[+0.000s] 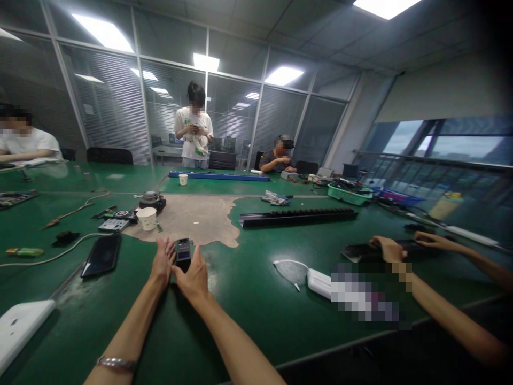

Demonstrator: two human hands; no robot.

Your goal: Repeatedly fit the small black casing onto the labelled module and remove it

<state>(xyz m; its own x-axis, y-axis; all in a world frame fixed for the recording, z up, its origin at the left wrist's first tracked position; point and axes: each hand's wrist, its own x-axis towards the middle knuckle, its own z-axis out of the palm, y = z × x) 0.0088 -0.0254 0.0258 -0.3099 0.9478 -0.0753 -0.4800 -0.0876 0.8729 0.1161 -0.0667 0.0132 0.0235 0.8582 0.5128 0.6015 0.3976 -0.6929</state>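
Note:
A small black box-shaped device (183, 252) with a dark panel on its face stands between my two hands, at or just above the green table. My left hand (162, 263) lies along its left side, fingers stretched out and close together. Around its near and right sides goes my right hand (195, 278), thumb in front and fingers partly hidden. A paper cup (147, 218) and a brown stained patch (200, 216) lie just beyond. To the left rests a black smartphone (102, 255).
A white power bank-like block (319, 282) with a cable lies right of me. Another person's hands (388, 249) touch a dark rail at far right. A long black slotted rail (298, 216), green basket (350, 194) and drive parts (116, 223) sit farther off.

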